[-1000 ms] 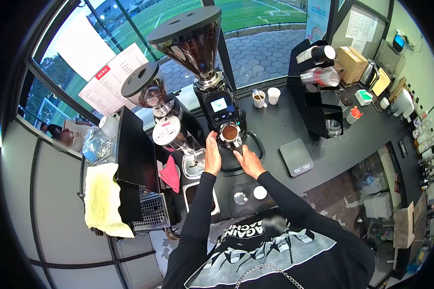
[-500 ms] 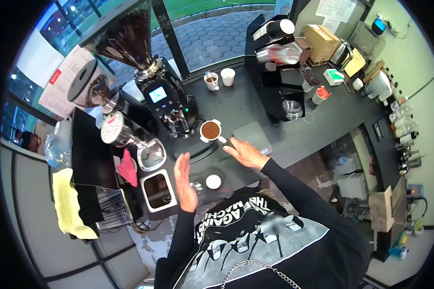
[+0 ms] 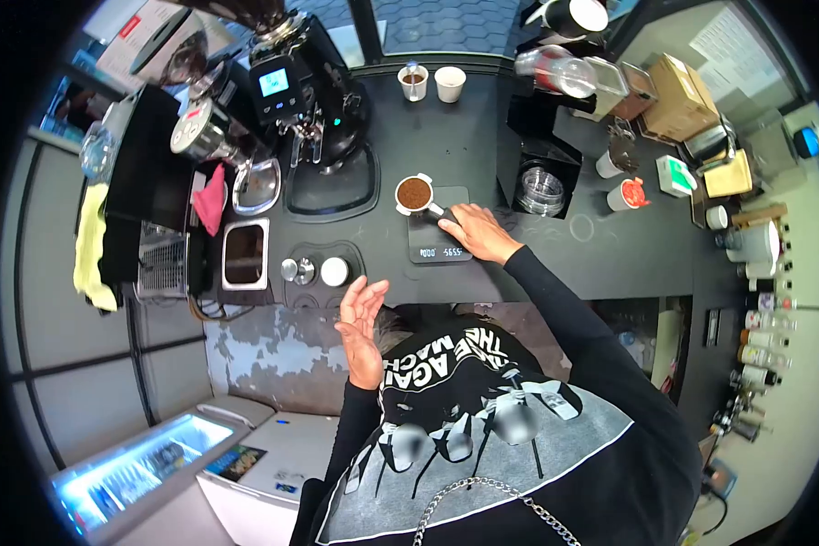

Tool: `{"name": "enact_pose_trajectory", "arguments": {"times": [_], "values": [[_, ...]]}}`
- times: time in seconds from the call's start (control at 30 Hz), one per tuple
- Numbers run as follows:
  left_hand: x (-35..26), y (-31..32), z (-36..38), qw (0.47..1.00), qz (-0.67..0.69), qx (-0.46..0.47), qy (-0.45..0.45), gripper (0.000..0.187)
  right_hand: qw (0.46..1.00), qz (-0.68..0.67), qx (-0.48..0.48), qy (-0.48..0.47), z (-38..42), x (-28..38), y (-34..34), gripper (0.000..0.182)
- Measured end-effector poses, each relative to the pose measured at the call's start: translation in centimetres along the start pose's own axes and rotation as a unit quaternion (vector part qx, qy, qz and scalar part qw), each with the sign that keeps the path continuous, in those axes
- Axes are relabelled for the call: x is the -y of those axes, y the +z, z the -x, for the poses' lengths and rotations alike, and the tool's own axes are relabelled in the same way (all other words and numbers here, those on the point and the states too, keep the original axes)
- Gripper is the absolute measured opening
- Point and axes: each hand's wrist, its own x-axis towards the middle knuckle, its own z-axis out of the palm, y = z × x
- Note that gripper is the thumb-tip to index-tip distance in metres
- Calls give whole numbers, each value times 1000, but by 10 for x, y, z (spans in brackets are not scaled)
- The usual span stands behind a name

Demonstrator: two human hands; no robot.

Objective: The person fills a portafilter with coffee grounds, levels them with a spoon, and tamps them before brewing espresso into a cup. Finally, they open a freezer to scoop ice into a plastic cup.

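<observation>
My right hand (image 3: 480,233) has its fingers closed on the dark handle of a portafilter (image 3: 400,207). Brown ground coffee (image 3: 415,192) fills the basket, which faces up. Under it is a flat black scale (image 3: 439,246) with lit digits along its front edge; the portafilter overlaps the scale's upper left part. My left hand (image 3: 362,332) is raised in front of the counter edge, palm turned inward and fingers apart, holding nothing. Nearest to it are a white-topped round tool (image 3: 335,271) and a small metal tool (image 3: 298,270) on a dark mat.
A black coffee grinder (image 3: 323,82) with a lit screen stands at the back left, a dark tray (image 3: 332,202) at its foot. Two paper cups (image 3: 449,84) are near the window. Right of the scale sits a black organizer (image 3: 553,132). A metal-rimmed bin (image 3: 246,255) is at left.
The portafilter has moved from beside the grinder to over the scale, whose digits are now lit. My left hand has turned and its fingers have spread. The view has shifted.
</observation>
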Motion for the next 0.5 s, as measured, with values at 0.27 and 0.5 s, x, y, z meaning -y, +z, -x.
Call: {"name": "enact_pose_trajectory", "arguments": {"times": [0.27, 0.5], "values": [[-1, 22, 38, 996, -24, -88, -1, 99, 997, 19, 16, -66, -18, -14, 1, 53], [-6, 41, 36, 995, -29, -98, 7, 100, 993, -69, -59, -76, -16, -11, -12, 39]]}}
